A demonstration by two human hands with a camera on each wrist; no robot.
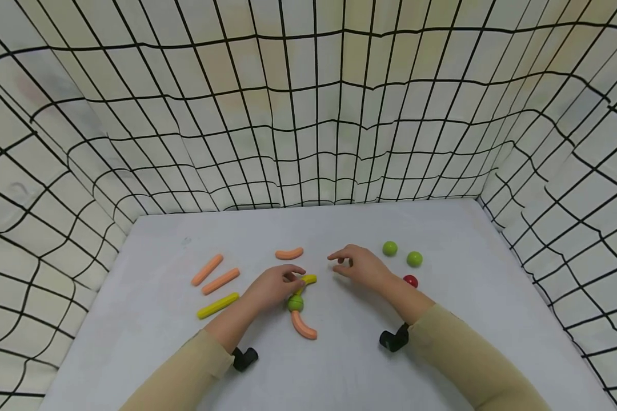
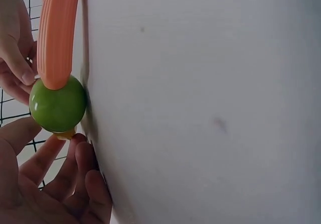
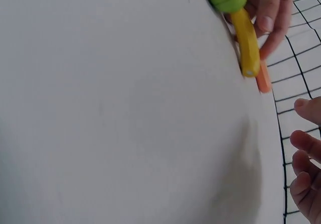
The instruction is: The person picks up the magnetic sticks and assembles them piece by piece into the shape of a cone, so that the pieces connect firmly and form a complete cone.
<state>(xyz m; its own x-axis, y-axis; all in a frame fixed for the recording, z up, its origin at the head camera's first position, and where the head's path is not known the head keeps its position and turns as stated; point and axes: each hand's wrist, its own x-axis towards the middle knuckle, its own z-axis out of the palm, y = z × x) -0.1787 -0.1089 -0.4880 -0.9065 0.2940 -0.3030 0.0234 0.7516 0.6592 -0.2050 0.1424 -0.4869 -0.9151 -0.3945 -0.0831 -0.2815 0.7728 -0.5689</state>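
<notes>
My left hand (image 1: pixel 272 288) holds a yellow curved stick (image 1: pixel 310 279) between thumb and fingers, just left of the table's middle. That stick meets a green ball (image 1: pixel 295 303), and an orange curved stick (image 1: pixel 303 326) runs from the ball's near side. Close up in the left wrist view, the grooved orange stick (image 2: pixel 57 38) reaches right to the shiny ball (image 2: pixel 57 103). Off to the right, my right hand (image 1: pixel 362 265) hovers with loosely bent fingers and nothing in them; in the right wrist view its fingertips (image 3: pixel 303 141) are apart from the yellow stick (image 3: pixel 247 45).
Two orange sticks (image 1: pixel 221 281) and a yellow stick (image 1: pixel 217 306) lie at the left. Another orange curved stick (image 1: pixel 289 254) lies beyond my left hand. Green balls (image 1: pixel 414 259) and a red ball (image 1: pixel 411 281) sit at right. Black netting (image 1: pixel 316 120) encloses the white table (image 1: pixel 349 365).
</notes>
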